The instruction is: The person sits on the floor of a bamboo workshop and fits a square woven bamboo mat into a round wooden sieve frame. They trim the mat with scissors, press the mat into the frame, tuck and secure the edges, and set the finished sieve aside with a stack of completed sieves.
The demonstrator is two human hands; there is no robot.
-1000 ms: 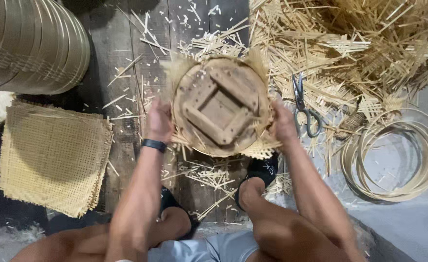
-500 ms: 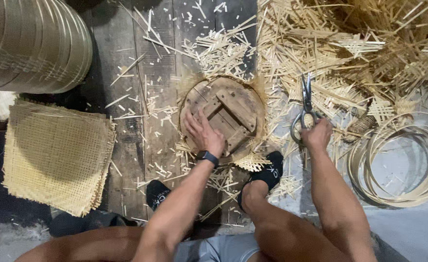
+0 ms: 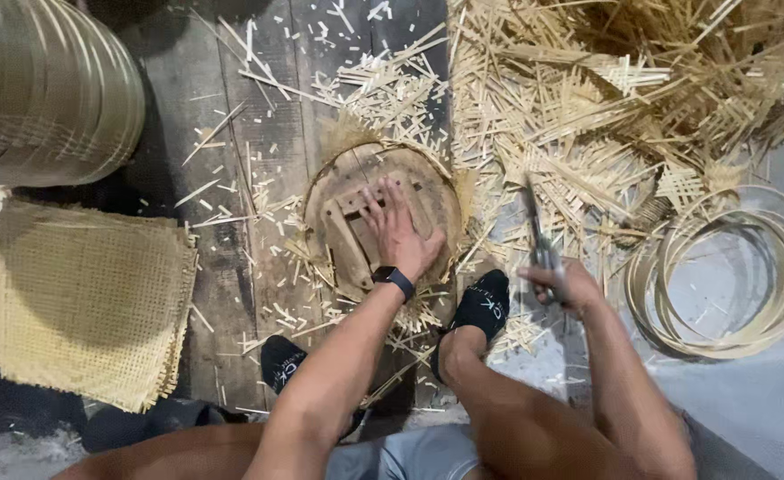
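While left hand [image 3: 401, 233] lies flat on round wooden mould [image 3: 376, 222], right hand [image 3: 562, 286] grips scissors [image 3: 538, 236] just right of it, blades pointing away.

light: I see soft, even brightness, no glare | shadows: dark top-left planks and bottom-left corner | blur: slight softness on my right hand [image 3: 562, 286] | edges: mild wide-angle bending
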